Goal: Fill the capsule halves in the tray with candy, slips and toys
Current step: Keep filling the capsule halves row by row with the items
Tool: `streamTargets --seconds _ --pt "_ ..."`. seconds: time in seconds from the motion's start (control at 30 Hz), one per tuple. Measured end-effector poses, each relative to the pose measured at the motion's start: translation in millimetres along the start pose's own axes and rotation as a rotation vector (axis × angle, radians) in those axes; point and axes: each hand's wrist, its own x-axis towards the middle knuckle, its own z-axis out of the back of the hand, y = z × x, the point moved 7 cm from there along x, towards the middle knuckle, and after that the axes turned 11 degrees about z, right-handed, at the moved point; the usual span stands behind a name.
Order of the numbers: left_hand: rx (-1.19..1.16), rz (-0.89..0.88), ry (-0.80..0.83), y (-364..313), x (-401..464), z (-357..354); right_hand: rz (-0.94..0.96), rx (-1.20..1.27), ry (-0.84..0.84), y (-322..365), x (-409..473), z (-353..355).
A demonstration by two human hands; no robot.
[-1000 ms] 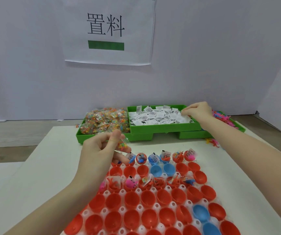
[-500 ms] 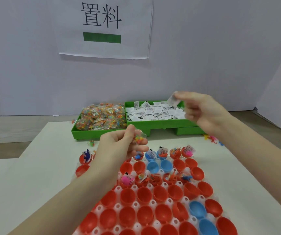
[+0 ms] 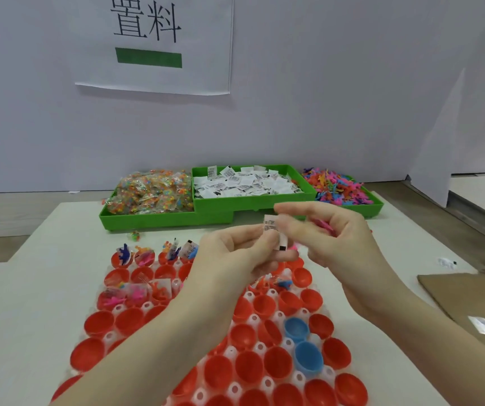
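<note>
A: How much is done?

B: Not much. In the white plastic tray (image 3: 279, 316) of red and blue capsule halves (image 3: 304, 358), only the rows nearest the green plastic bins (image 3: 212, 206) have candy, slips and toys. The rows farther from the bins look bare.

A: What are the hands doing?

B: The left hand (image 3: 235, 256) and the right hand (image 3: 332, 238) meet above the tray, just in front of the bins. Both pinch a small white paper slip (image 3: 272, 227). The right hand also hides something pink.

A: What changed?

B: Before, the hands were apart, with the slip held up by the bins. Now they are together.
</note>
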Motion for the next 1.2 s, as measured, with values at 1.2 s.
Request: streamTargets --seconds 1.2 --pt "-0.014 0.031 0.183 -2 -20 -13 0.078 0.181 -0.062 18 -12 9"
